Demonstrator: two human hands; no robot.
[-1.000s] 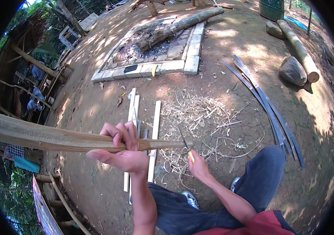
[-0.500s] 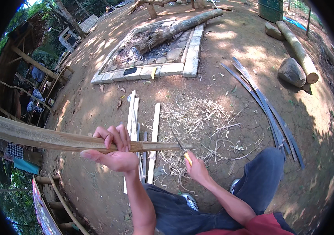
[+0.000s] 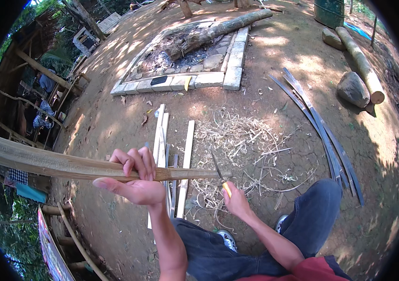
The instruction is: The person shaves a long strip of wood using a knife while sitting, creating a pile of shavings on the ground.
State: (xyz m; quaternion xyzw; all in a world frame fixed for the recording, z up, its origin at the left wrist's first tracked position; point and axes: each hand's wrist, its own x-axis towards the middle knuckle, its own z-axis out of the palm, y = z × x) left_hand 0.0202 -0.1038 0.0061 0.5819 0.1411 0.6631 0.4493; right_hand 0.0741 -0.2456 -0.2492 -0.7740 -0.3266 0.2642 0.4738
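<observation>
A long split bamboo strip (image 3: 64, 164) runs in from the left edge and narrows to a tip at the middle right. My left hand (image 3: 138, 180) supports it from below, its fingers curled over the strip and the thumb stretched out. In my right hand (image 3: 237, 202) is a knife (image 3: 218, 166) with a yellow handle. Its blade points up and away, crossing the strip close to the narrow tip; whether the edge touches the wood I cannot tell.
Pale shavings (image 3: 237, 136) litter the ground ahead. Bamboo slats (image 3: 188, 159) lie beyond my left hand, and long dark strips (image 3: 321, 126) to the right. Farther off are a stone-edged fire pit (image 3: 181, 83) with a charred log (image 3: 223, 30), a rock (image 3: 353, 89) and a pole (image 3: 361, 65).
The view has shifted slightly, so the ground and fire pit sit a little differently. Both hands keep their holds on the bamboo strip and knife, with the blade still near the tip.
</observation>
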